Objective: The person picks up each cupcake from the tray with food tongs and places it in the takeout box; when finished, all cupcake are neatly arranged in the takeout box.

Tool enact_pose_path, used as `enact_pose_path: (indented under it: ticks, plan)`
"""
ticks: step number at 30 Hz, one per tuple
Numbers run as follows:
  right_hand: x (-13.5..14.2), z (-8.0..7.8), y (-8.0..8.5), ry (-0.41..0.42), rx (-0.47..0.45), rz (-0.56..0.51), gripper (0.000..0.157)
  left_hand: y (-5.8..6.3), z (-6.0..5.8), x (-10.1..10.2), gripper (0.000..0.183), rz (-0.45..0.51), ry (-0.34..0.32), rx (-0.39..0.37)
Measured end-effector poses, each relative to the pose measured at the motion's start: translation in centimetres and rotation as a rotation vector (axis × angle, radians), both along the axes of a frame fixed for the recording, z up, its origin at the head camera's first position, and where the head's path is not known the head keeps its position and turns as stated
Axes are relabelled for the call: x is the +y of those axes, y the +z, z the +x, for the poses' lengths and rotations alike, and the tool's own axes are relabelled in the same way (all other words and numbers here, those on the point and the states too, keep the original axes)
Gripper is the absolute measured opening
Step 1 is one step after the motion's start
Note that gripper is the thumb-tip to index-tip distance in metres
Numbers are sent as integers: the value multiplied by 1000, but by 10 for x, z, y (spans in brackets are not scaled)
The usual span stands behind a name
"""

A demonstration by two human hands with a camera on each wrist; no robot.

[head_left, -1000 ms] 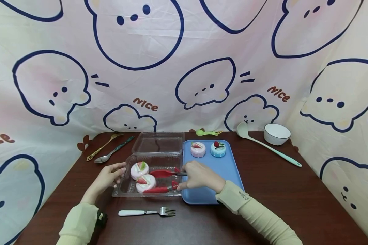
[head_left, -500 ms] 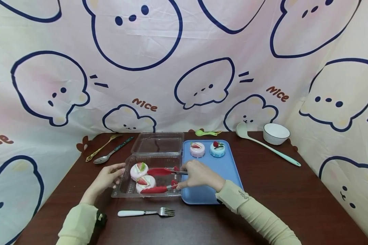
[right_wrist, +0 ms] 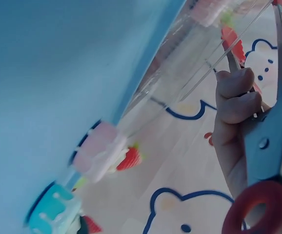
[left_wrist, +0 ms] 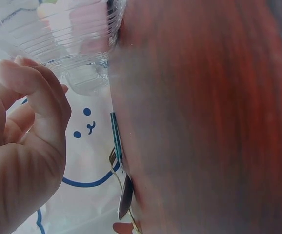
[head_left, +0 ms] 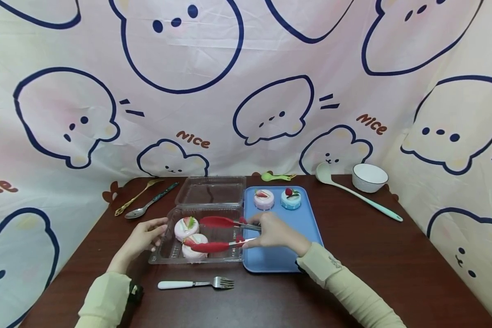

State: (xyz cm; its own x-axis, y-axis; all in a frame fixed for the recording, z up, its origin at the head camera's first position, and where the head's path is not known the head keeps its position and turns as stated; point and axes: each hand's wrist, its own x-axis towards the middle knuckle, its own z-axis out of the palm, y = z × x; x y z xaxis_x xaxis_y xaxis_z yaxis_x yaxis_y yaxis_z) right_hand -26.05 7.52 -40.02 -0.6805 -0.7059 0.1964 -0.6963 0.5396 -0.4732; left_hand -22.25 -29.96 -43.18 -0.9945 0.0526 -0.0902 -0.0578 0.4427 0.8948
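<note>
Of hands, we record: right hand (head_left: pixel 276 237) grasping red tongs (head_left: pixel 217 222), parted and higher in the head view than half a second ago; left hand (head_left: pixel 145 237), relaxed, beside the clear container (head_left: pixel 221 261); two strawberry-topped cakes (head_left: pixel 184 230) within, apparently not yet secured.

Red-silver tongs (head_left: pixel 211 247); blue tray (head_left: pixel 302 220); pale backdrop (head_left: pixel 213 111), navy bear print.

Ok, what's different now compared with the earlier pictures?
In the head view, the right hand has moved rightward and its tongs upward; nothing newly gripped or released. The left hand remains at the box, whose two cakes stayed put.
</note>
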Motion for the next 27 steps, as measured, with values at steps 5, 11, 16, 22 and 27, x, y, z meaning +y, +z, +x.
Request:
enact_pose_path:
  ticks: [5,11,16,22,27]
  plan:
    - [19,-2,-1,-57,-29,-55,64,3,0,0,46,0,0,-7]
    - [56,-7,4,-139,11,-100,69,3,1,0,45,-1,-1,-14]
    - [103,-13,10,-282,82,-133,72,5,2,1,45,0,3,-14]
    - [163,-17,6,-497,85,-118,74,5,3,4,45,0,2,-5]
    - [191,-17,-2,-590,64,-80,76,5,3,3,44,-9,8,-10]
